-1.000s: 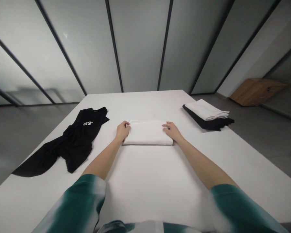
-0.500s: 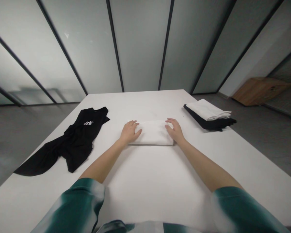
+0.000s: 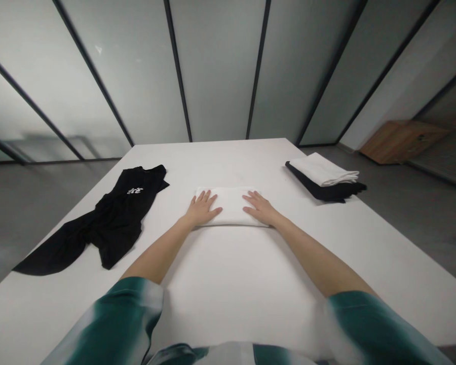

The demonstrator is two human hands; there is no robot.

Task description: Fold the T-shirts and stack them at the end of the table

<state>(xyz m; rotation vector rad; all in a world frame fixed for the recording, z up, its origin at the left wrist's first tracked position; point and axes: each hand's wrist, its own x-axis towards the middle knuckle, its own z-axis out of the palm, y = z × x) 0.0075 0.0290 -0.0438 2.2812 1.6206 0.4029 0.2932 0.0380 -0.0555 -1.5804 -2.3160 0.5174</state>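
A folded white garment (image 3: 231,203) lies in the middle of the white table (image 3: 228,284). My left hand (image 3: 202,209) rests flat on its left part, fingers stretched out and apart. My right hand (image 3: 260,208) lies flat on its right part, fingers also spread. Neither hand grips the cloth. Both forearms reach out from green and white sleeves.
An unfolded black shirt with white print (image 3: 114,218) sprawls on the table's left side. A stack of a folded white garment on a folded black one (image 3: 327,177) sits at the right edge. A wooden cabinet (image 3: 401,139) stands on the floor at the far right.
Both hands moved from the garment's ends onto its top. Their fingers, curled at the edges a second ago, now lie flat and spread.
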